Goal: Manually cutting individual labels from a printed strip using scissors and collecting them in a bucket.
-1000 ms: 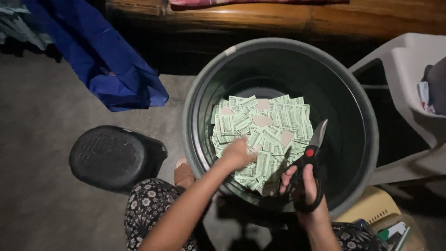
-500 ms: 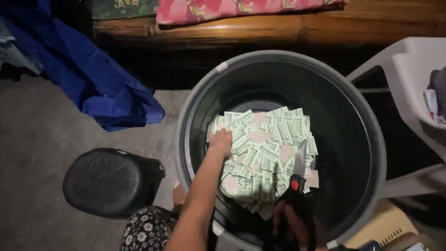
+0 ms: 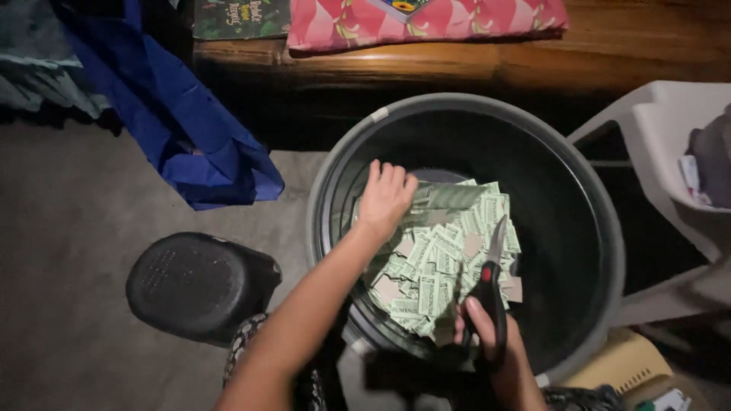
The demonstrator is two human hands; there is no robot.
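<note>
A big dark grey tub (image 3: pixel 609 228) stands on the floor in front of me, holding a heap of small green and white paper labels (image 3: pixel 445 255). My left hand (image 3: pixel 384 196) reaches into the tub, palm down, fingers together, resting on the far left edge of the heap. My right hand (image 3: pixel 487 335) is at the tub's near rim, gripping black-handled scissors (image 3: pixel 491 285) whose blade points up and away over the labels. Whether the left hand has hold of any label is hidden beneath it.
A black rounded plastic stool or lid (image 3: pixel 198 285) sits to the left of the tub. Blue cloth (image 3: pixel 183 129) lies on the floor at upper left. A wooden bench (image 3: pixel 609 53) with a pink cushion (image 3: pixel 426 23) runs behind. A white plastic chair (image 3: pixel 670 152) stands at right.
My left hand has moved from the near side of the heap to its far left edge. The right hand with the scissors has stayed near the tub's front rim.
</note>
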